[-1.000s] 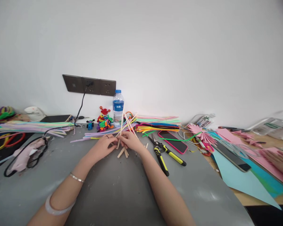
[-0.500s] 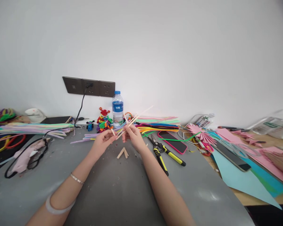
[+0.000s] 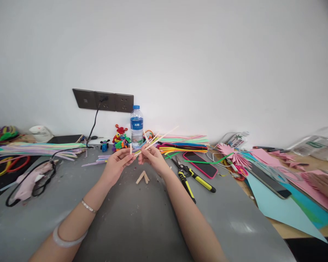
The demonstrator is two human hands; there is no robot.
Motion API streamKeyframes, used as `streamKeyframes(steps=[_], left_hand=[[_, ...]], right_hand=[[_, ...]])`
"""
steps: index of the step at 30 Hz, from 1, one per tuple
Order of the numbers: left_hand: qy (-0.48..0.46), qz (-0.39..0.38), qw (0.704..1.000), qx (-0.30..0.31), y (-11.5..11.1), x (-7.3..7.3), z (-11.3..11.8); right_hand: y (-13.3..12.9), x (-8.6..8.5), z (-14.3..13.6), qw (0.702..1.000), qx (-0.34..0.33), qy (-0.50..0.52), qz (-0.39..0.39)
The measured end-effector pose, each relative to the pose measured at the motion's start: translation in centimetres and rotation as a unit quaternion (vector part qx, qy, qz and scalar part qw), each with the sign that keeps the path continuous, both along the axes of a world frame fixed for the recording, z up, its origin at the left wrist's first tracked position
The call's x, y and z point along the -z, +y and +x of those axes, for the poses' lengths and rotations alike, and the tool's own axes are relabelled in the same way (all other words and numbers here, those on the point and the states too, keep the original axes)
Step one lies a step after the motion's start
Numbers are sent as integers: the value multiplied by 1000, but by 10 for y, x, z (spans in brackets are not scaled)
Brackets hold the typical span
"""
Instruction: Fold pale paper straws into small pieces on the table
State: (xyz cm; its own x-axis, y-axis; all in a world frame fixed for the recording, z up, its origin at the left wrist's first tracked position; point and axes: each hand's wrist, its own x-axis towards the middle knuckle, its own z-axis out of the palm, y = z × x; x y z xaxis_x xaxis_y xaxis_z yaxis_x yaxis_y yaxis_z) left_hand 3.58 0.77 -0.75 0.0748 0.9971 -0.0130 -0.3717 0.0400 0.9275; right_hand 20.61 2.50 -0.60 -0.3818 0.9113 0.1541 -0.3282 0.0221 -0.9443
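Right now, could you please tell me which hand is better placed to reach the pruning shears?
Probably the right: the right hand is nearer the pruning shears, which lie to its right, while the left hand is farther across. Both hold pale sticks.

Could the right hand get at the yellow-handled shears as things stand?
Probably yes: the shears lie close beside the right forearm, and nothing covers their handles. The right hand holds a long pale stick, so it might need to put that down first.
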Motion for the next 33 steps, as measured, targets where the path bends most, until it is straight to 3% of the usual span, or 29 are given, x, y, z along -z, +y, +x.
streamKeyframes(steps=[6,14,25,33], left_hand=[[-34,-38,998,44,1,0,-3],[18,19,989,145,-6,-4,-2],[87,66,982,152,-8,-4,1],[168,89,958,214,-8,-5,-4]], right_hand=[[-2,0,0,999,-33,28,-10],[-3,-3,1,997,-58,51,-12],[-4,-1,2,990,-109,80,-29],[-4,-1,6,989,-137,45,-24]])
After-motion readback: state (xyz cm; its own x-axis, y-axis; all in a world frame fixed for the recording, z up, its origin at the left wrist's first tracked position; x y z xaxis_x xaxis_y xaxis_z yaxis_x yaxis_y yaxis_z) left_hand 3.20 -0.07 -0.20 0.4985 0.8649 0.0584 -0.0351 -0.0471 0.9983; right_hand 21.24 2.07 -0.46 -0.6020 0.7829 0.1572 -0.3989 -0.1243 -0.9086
